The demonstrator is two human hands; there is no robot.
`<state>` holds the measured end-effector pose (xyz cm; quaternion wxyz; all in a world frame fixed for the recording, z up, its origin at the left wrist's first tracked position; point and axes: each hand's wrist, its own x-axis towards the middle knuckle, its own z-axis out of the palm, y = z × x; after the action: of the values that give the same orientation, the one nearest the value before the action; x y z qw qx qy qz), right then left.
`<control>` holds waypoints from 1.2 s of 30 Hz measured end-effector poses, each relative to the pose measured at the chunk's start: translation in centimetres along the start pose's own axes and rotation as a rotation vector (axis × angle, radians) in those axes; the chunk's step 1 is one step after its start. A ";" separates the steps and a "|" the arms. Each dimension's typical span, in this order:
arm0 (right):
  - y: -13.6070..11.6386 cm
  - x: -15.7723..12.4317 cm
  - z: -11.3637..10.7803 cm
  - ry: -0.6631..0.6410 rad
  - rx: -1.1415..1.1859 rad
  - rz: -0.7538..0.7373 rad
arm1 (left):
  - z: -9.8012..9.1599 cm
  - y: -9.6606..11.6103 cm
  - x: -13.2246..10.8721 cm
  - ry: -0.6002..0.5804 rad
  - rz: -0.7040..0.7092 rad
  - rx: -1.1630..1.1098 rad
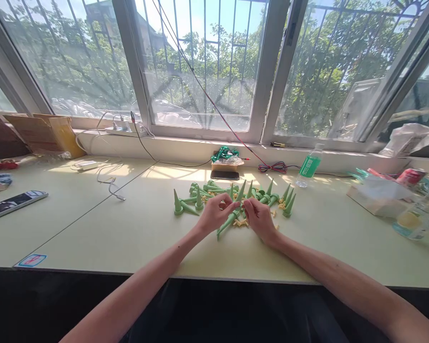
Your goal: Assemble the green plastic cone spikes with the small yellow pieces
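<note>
My left hand (pixel 216 209) is closed in a pinch above a heap of green plastic spikes. A tilted green spike (pixel 240 191) rises right behind its fingertips; whether they grip it I cannot tell. Almost touching it, my right hand (pixel 260 218) is closed too, its fingertips curled over something too small to make out. Below the hands, another green spike (pixel 228 225) lies with its point toward me. Small yellow T-shaped pieces (pixel 240 222) are scattered beside it. Several spikes stand upright on their round caps, such as one at left (pixel 178 204) and one at right (pixel 289 206).
Behind the spikes are a dark phone (pixel 225 175) and a small box (pixel 224 166) with green items. A bottle (pixel 309 166) stands back right, near a tissue box (pixel 377 197). White cables (pixel 109 183) and another phone (pixel 16 204) lie left.
</note>
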<state>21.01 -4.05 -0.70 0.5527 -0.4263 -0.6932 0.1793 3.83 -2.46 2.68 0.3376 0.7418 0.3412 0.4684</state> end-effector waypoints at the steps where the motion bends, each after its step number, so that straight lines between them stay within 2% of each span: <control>1: 0.0 0.0 0.0 -0.003 0.006 0.003 | 0.0 0.0 0.0 -0.003 -0.006 0.009; 6: -0.4 0.1 -0.1 -0.056 0.033 0.035 | 0.0 -0.2 0.1 -0.040 -0.075 0.048; 11: -0.5 0.0 0.0 -0.123 0.032 0.030 | -0.1 0.0 0.3 -0.074 -0.186 -0.093; 20: -0.9 0.1 0.0 -0.129 0.006 0.000 | -0.7 0.5 0.3 -0.115 -0.324 -0.186; 30: -0.5 -0.1 -0.2 -0.111 0.028 -0.016 | -0.9 1.0 0.3 -0.219 -0.374 -0.319; 36: -0.4 -0.1 -0.4 -0.108 0.017 -0.027 | -0.9 0.8 0.2 -0.265 -0.309 -0.346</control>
<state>21.20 -4.50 -0.33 0.5206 -0.4020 -0.7260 0.2005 3.17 -2.61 3.74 0.5685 0.6671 0.3181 0.3612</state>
